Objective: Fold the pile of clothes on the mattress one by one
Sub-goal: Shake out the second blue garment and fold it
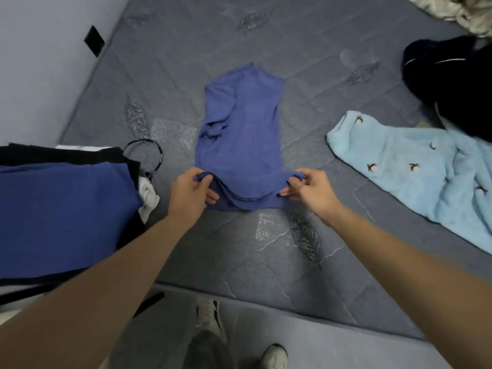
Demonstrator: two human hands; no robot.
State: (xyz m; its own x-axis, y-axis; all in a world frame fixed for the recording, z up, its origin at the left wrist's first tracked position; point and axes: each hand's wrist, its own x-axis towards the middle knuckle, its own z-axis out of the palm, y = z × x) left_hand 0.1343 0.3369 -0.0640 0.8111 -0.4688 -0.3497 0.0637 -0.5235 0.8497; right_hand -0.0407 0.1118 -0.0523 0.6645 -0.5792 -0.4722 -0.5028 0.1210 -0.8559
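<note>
purple top (pixel 241 134) lies flat at the middle of the mattress (pixel 173 62) (sleeves folded in). the left hand (pixel 190 193) and right hand (pixel 310 189) each pinch a corner of its near hem, fingers curled around the cloth.

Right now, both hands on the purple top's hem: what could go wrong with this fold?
1. The left hand and right hand pinch only the hem corners of the purple top; the middle sags, so the fold may land uneven.
2. The sleeve folded across the top's left side looks bunched and could slip out as the hem lifts.
3. The light blue garment lies close on the right and could get snagged.
</note>
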